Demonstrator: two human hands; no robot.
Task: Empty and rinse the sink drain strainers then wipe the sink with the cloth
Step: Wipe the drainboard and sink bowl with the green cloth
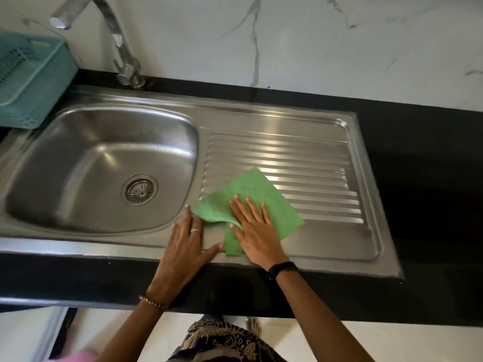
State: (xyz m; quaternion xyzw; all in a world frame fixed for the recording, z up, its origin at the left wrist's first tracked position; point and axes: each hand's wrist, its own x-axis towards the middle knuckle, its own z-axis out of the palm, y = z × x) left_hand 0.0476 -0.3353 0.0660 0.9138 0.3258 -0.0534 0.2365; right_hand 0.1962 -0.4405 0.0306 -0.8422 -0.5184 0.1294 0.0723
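A green cloth (261, 194) lies partly folded on the ribbed drainboard (300, 163) of the steel sink (104, 163). My right hand (254, 232) presses flat on the cloth with straight fingers. Just left of the cloth, my left hand (184, 244) rests flat on the sink's front rim, its thumb touching the cloth's near corner. The round drain strainer (139, 190) sits in the drain at the bottom of the basin.
A chrome tap (115, 40) stands behind the basin, spout to the left. A teal plastic basket (28, 77) sits at the far left on the black counter (431, 178). A marble wall runs behind.
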